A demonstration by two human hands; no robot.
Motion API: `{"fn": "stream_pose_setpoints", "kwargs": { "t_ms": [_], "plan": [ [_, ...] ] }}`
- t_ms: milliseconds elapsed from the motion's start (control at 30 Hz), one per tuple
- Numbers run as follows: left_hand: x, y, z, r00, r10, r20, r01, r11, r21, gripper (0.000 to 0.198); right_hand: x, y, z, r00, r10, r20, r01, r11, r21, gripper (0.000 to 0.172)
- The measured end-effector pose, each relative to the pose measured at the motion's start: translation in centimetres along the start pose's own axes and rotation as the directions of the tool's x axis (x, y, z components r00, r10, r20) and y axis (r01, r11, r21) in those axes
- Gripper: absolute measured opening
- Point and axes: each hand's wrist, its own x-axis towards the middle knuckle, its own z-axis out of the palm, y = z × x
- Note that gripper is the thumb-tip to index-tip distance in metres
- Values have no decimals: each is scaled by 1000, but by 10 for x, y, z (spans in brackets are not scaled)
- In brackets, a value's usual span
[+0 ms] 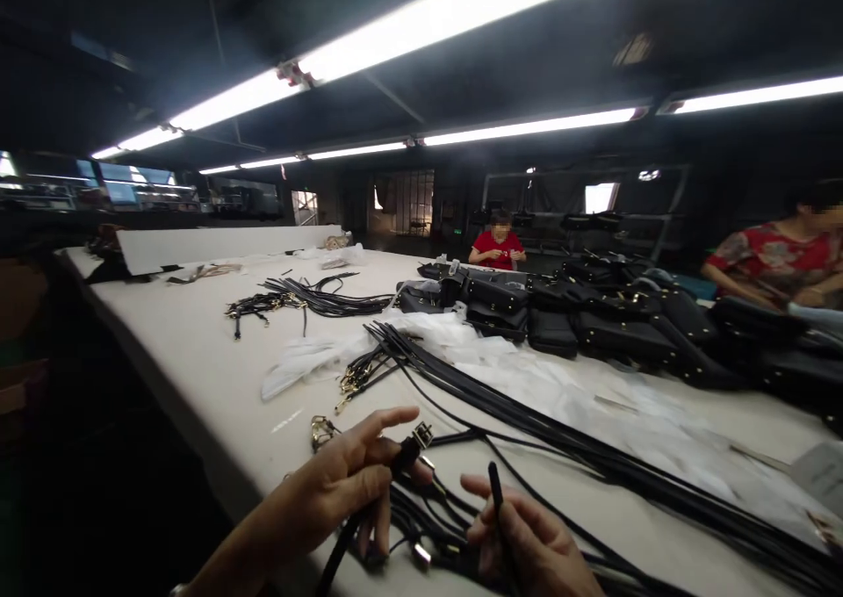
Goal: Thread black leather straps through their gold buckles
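My left hand point(342, 487) was curled round a black strap point(403, 458), thumb and forefinger stretched toward its buckle point(422, 435), over the near edge of the table point(198, 351). My right hand point(533, 540) pinched a thin black tip point(493, 485) upright between thumb and fingers. I could not tell whether it belonged to the same strap.

Just under both hands lay a tangle point(435, 514) of more straps and metal fittings. I judged snagging the main risk: a pull on either piece could drag the tangle along or hook the buckle in a neighbour. A loose gold clasp point(322, 430) lay just left of my left hand, close to the table edge, where a sweep of my wrist could knock it off. To the right a long bundle point(593, 456) ran away over white wrapping point(527, 377), which could slide if tugged.

The only containers were black bags point(553, 329) heaped far right, all closed, so their contents were hidden. Beyond them sat 2 others: a person in red point(499, 248) at the far end and a person at the right point(777, 259).
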Motion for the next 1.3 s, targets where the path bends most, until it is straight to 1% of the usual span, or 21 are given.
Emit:
{"fn": "stream_pose_setpoints", "kwargs": {
  "t_ms": [67,133,200,300,367,433,467,533,567,633,700,767,800,867,933,1033,1200,1300],
  "plan": [
    [-7,-9,16,1000,-17,-26,16,1000,-24,44,-12,-13,9,995,-2,101,-4,999,53,42],
    [-7,-25,30,998,-53,-47,51,998,-30,37,-21,-19,17,983,12,181,-24,997,69,38],
    [-6,-44,44,993,-92,-71,91,996,-10,33,-27,-19,21,977,15,211,-25,999,41,37],
    [-5,-64,63,986,-128,-111,136,988,75,27,-32,-11,21,988,-4,156,18,996,-85,36],
    [-5,-70,73,985,-110,-129,134,971,197,21,-35,-5,18,995,-7,99,24,986,-166,38],
    [-4,-73,81,987,-37,-158,90,934,347,9,-36,0,16,998,-14,60,27,975,-221,41],
    [-4,-74,83,984,13,-180,62,912,406,9,-37,2,14,998,-17,55,30,969,-244,42],
    [-3,-77,85,971,89,-222,23,889,457,20,-39,3,9,998,-13,56,28,959,-282,42],
    [-2,-79,85,966,99,-237,19,893,449,23,-40,3,5,998,5,59,12,957,-291,42],
    [-2,-84,83,963,71,-261,33,927,374,29,-41,1,-5,996,73,52,-56,958,-282,44],
    [-3,-90,81,964,12,-265,54,969,239,38,-44,-2,-16,986,162,39,-147,953,-263,49],
    [-4,-96,80,968,-21,-252,44,995,87,47,-46,-4,-26,969,244,49,-223,940,-258,54],
    [-5,-98,81,970,-20,-243,27,999,25,49,-47,-4,-29,961,271,60,-247,932,-264,55],
    [-6,-101,83,975,-7,-224,-4,999,-47,51,-48,-2,-31,949,302,94,-267,923,-277,56],
    [-5,-101,87,981,-7,-192,-8,997,-76,51,-48,2,-28,946,301,123,-258,925,-280,55],
    [-4,-102,91,991,-26,-133,11,994,-113,52,-47,7,-23,952,264,156,-223,946,-236,53],
    [-6,-105,90,998,-52,-41,40,970,-242,51,-47,10,-19,956,213,199,-187,972,-142,48],
    [-9,-103,90,998,-62,-4,59,961,-270,46,-47,9,-20,953,204,225,-179,976,-125,47]
  ]
}}
